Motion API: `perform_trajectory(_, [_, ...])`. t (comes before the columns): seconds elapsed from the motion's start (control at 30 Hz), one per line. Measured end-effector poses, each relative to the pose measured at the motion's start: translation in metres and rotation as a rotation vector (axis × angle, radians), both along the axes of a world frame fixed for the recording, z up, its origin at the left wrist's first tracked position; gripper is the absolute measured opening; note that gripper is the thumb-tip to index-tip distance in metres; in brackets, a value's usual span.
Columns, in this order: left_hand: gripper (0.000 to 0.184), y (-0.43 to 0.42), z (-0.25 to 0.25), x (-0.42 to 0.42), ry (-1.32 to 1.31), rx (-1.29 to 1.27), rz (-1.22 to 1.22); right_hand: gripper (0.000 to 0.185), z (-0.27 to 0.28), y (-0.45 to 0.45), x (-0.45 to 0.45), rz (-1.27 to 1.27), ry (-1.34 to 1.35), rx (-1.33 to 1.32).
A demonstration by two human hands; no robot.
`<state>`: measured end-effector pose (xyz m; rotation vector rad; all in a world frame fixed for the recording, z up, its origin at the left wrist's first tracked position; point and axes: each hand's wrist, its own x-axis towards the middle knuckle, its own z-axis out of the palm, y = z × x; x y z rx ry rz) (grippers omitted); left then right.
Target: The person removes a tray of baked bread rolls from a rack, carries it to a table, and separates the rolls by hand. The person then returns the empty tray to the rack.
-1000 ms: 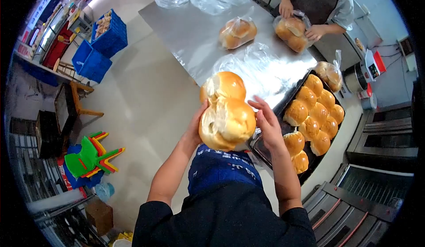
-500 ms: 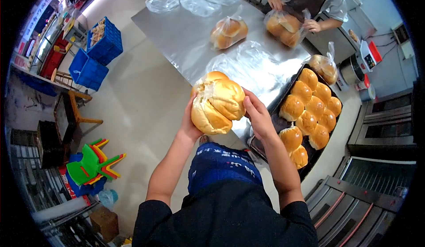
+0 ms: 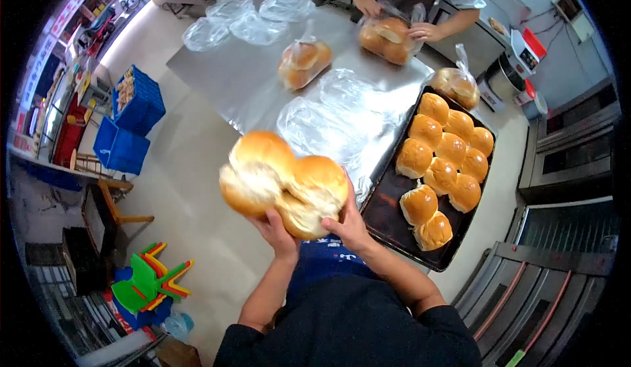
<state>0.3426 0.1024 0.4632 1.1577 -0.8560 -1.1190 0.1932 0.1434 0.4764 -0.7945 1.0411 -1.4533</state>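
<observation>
A joined cluster of golden bread buns point(image 3: 315, 181) is held up in front of my body, its pale torn sides showing. My left hand point(image 3: 279, 237) grips it from below at the near left. On the right, my right hand point(image 3: 347, 221) closes around the edge, thumb against the pale crumb. Just beyond the bread, clear plastic bags point(image 3: 322, 120) lie flat on the metal table point(image 3: 217, 81). To the right, a black baking tray point(image 3: 381, 212) bears several glossy buns point(image 3: 451, 148), some joined together.
Across the table a co-worker's hands point(image 3: 426, 31) handle bagged buns point(image 3: 388, 39). Another bag of buns point(image 3: 304, 63) stands on the table, and one more point(image 3: 456, 85) sits behind the tray. Blue crates point(image 3: 123, 145) and stacked small chairs point(image 3: 138, 281) are on the left.
The bun cluster has been turned and opened out, so more pale crumb shows, and it has shifted left. Both hands still hold it. My view has swung slightly, showing more of the tray.
</observation>
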Motion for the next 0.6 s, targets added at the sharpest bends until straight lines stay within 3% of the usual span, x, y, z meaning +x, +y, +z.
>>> perform_trajectory(0.07, [0.103, 0.019, -0.002, -0.004, 0.158, -0.327, -0.182, 0.124, -0.035, 0.014, -0.021, 0.018, -0.211, 0.082])
perform_trajectory(0.13, [0.115, 0.035, 0.007, 0.004, 0.364, -0.135, -0.138, 0.124, -0.032, 0.030, -0.052, 0.076, -0.340, 0.092])
perform_trajectory(0.2, [0.116, 0.020, 0.028, 0.014, 0.261, -0.197, -0.338, 0.125, -0.027, 0.041, -0.077, 0.058, -0.285, 0.080])
perform_trajectory(0.23, [0.116, 0.018, 0.024, 0.015, 0.255, -0.195, -0.328, 0.125, -0.027, 0.045, -0.085, 0.058, -0.258, 0.057])
perform_trajectory(0.3, [0.117, 0.009, 0.008, 0.017, -0.070, -0.077, -0.535, 0.125, -0.037, 0.051, -0.096, 0.036, -0.213, 0.114])
perform_trajectory(0.33, [0.117, 0.003, 0.004, 0.014, -0.078, -0.064, -0.533, 0.124, -0.040, 0.055, -0.098, 0.005, -0.170, 0.181])
perform_trajectory(0.47, [0.097, -0.058, -0.035, 0.000, 0.009, 0.034, -0.689, 0.093, -0.025, 0.029, -0.108, -0.144, -0.115, 0.318])
perform_trajectory(0.53, [0.085, -0.107, -0.042, -0.014, 0.067, 0.272, -0.799, 0.086, -0.022, 0.000, -0.107, -0.179, -0.032, 0.356])
perform_trajectory(0.6, [0.076, -0.160, -0.047, -0.028, 0.028, 0.341, -0.859, 0.074, -0.026, -0.037, -0.103, -0.256, 0.013, 0.437])
